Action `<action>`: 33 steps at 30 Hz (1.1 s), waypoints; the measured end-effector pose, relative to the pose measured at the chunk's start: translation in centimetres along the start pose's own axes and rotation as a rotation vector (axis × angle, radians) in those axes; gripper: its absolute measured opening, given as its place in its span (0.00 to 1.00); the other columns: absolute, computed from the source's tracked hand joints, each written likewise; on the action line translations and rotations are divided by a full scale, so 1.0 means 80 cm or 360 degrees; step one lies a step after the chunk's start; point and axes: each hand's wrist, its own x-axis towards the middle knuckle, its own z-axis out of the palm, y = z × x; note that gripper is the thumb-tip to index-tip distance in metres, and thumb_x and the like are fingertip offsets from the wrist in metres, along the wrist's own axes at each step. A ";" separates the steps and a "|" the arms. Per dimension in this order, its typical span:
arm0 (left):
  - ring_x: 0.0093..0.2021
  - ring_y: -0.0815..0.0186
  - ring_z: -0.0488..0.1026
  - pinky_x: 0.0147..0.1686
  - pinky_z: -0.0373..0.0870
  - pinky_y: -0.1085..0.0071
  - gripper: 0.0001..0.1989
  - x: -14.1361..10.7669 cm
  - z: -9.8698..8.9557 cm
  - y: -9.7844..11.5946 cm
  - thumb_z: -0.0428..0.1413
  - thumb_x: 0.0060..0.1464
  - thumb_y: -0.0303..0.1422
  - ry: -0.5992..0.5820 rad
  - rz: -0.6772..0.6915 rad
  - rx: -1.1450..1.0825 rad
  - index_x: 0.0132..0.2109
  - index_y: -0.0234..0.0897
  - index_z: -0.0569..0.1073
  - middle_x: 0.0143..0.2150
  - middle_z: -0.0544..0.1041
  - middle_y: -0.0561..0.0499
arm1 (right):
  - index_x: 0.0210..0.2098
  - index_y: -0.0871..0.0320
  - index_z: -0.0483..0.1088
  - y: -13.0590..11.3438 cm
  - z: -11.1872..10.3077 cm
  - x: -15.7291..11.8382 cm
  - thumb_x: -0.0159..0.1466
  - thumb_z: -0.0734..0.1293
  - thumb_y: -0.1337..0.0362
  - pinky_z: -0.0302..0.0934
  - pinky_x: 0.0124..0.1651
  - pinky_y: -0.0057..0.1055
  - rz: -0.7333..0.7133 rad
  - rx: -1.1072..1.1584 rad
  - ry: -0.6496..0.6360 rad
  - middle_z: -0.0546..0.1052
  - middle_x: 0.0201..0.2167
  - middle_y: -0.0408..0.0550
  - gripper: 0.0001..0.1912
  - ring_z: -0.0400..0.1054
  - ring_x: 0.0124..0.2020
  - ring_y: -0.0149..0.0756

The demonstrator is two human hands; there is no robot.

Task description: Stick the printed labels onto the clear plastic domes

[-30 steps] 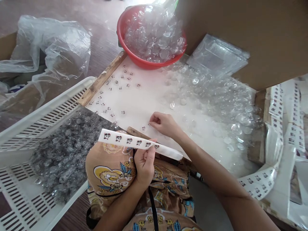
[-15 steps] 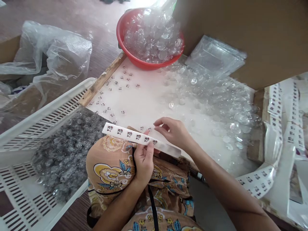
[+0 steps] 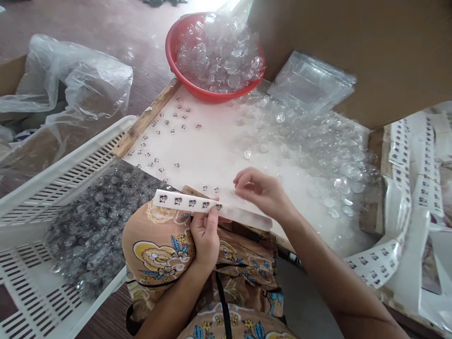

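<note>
My left hand (image 3: 206, 230) pinches a white strip of stickers (image 3: 185, 201) between thumb and fingers, over my lap at the board's near edge. Several small cartoon animal stickers show on its left part; the right end is bare. To the right, my right hand (image 3: 259, 190) hovers low over the white board (image 3: 208, 146), its fingers curled and slightly blurred. At its fingertips shows a faint small sticker (image 3: 233, 193); whether it also touches the board I cannot tell. Several like stickers (image 3: 183, 126) lie spread on the board's left side.
Clear round domed pieces (image 3: 318, 146) cover the board's right side. A red basin (image 3: 215, 96) heaped with them stands at the back, near a clear plastic bag (image 3: 312, 82). Left is a white slotted basket (image 3: 67, 167) of pieces; right, more sticker sheets (image 3: 374, 263). A wooden strip (image 3: 146, 120) edges the board.
The strip shows one sticker fewer, at its right end. My right hand has moved slightly right, with a faint sticker now at its fingertips. My left hand still holds the strip.
</note>
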 end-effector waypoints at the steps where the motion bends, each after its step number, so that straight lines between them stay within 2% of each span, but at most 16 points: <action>1: 0.36 0.63 0.78 0.36 0.77 0.70 0.17 0.000 0.000 0.000 0.58 0.58 0.43 -0.0010 0.0015 0.0008 0.48 0.37 0.79 0.41 0.81 0.47 | 0.29 0.56 0.69 0.007 -0.002 0.011 0.60 0.68 0.60 0.64 0.35 0.31 0.0097 -0.0002 0.0095 0.73 0.31 0.46 0.07 0.68 0.34 0.34; 4: 0.38 0.63 0.78 0.37 0.76 0.70 0.16 -0.002 -0.002 0.001 0.58 0.59 0.42 -0.0042 0.0056 0.0038 0.48 0.36 0.80 0.41 0.81 0.46 | 0.29 0.57 0.69 0.030 -0.004 0.041 0.59 0.68 0.59 0.58 0.29 0.29 0.0334 -0.0161 0.0182 0.70 0.24 0.42 0.08 0.61 0.25 0.29; 8: 0.42 0.61 0.78 0.44 0.74 0.68 0.16 -0.002 -0.002 0.009 0.57 0.59 0.41 -0.0050 0.0135 0.0138 0.46 0.35 0.81 0.41 0.82 0.45 | 0.29 0.57 0.69 0.051 0.001 0.064 0.58 0.67 0.61 0.56 0.30 0.29 0.0395 -0.0372 0.0115 0.71 0.24 0.41 0.06 0.60 0.24 0.29; 10: 0.43 0.60 0.78 0.46 0.73 0.68 0.16 -0.002 -0.001 0.012 0.58 0.59 0.42 -0.0053 0.0159 0.0156 0.45 0.36 0.81 0.41 0.82 0.45 | 0.29 0.56 0.69 0.054 0.004 0.068 0.58 0.67 0.62 0.56 0.31 0.30 0.0400 -0.0467 0.0124 0.72 0.24 0.41 0.04 0.61 0.25 0.30; 15: 0.41 0.61 0.78 0.44 0.73 0.69 0.16 -0.002 0.000 0.016 0.58 0.58 0.43 -0.0073 0.0110 0.0129 0.46 0.36 0.81 0.40 0.82 0.45 | 0.28 0.56 0.69 0.058 0.017 0.071 0.57 0.66 0.68 0.56 0.34 0.30 0.0335 -0.0748 0.0097 0.72 0.25 0.42 0.02 0.63 0.27 0.32; 19: 0.41 0.61 0.78 0.45 0.73 0.69 0.16 -0.003 -0.001 0.017 0.58 0.58 0.43 -0.0075 0.0115 0.0142 0.46 0.37 0.81 0.40 0.82 0.46 | 0.30 0.56 0.71 0.061 0.035 0.067 0.58 0.65 0.69 0.58 0.36 0.31 0.0155 -0.0970 0.0104 0.73 0.33 0.47 0.03 0.65 0.29 0.34; 21: 0.40 0.62 0.78 0.43 0.73 0.69 0.16 -0.002 0.000 0.017 0.58 0.58 0.43 -0.0074 0.0121 0.0158 0.45 0.36 0.81 0.39 0.82 0.46 | 0.33 0.56 0.71 0.061 0.042 0.065 0.59 0.65 0.70 0.59 0.37 0.31 0.0121 -0.0960 0.0096 0.74 0.34 0.48 0.04 0.67 0.30 0.34; 23: 0.38 0.62 0.78 0.41 0.74 0.69 0.17 -0.002 0.001 0.017 0.58 0.58 0.44 -0.0060 0.0121 0.0165 0.45 0.35 0.81 0.38 0.82 0.46 | 0.38 0.55 0.71 0.061 0.044 0.062 0.59 0.64 0.71 0.60 0.38 0.32 0.0125 -0.0875 0.0071 0.76 0.32 0.46 0.09 0.70 0.31 0.36; 26: 0.40 0.60 0.78 0.43 0.74 0.68 0.17 -0.001 0.002 0.016 0.58 0.58 0.44 -0.0061 0.0140 0.0169 0.44 0.35 0.81 0.38 0.82 0.45 | 0.44 0.54 0.70 0.061 0.033 0.057 0.61 0.63 0.71 0.63 0.40 0.33 0.0133 -0.0707 0.0140 0.79 0.31 0.44 0.13 0.72 0.33 0.37; 29: 0.43 0.60 0.78 0.46 0.74 0.67 0.17 0.000 0.002 0.015 0.58 0.59 0.42 -0.0090 0.0153 0.0176 0.47 0.35 0.81 0.42 0.82 0.44 | 0.41 0.56 0.71 0.053 0.012 0.047 0.62 0.63 0.68 0.64 0.40 0.34 0.0156 -0.0633 0.0325 0.79 0.34 0.47 0.08 0.73 0.34 0.37; 30: 0.44 0.60 0.78 0.46 0.74 0.67 0.17 0.000 0.003 0.014 0.57 0.60 0.42 -0.0091 0.0151 0.0172 0.49 0.35 0.80 0.43 0.82 0.44 | 0.39 0.56 0.71 0.048 0.006 0.042 0.62 0.65 0.66 0.64 0.39 0.34 0.0174 -0.0600 0.0326 0.79 0.34 0.48 0.06 0.72 0.33 0.36; 31: 0.45 0.60 0.78 0.47 0.73 0.67 0.17 0.000 0.003 0.014 0.58 0.60 0.41 -0.0086 0.0147 0.0164 0.51 0.36 0.79 0.46 0.82 0.44 | 0.39 0.57 0.71 0.041 0.001 0.035 0.62 0.66 0.64 0.65 0.38 0.34 0.0188 -0.0537 0.0253 0.79 0.35 0.49 0.06 0.72 0.33 0.36; 33: 0.49 0.59 0.77 0.50 0.73 0.67 0.19 0.000 0.004 0.013 0.58 0.60 0.41 -0.0070 0.0136 0.0152 0.54 0.37 0.77 0.50 0.80 0.43 | 0.41 0.57 0.71 0.025 -0.004 0.019 0.60 0.69 0.60 0.66 0.37 0.32 0.0186 -0.0309 -0.0075 0.79 0.36 0.49 0.11 0.72 0.33 0.35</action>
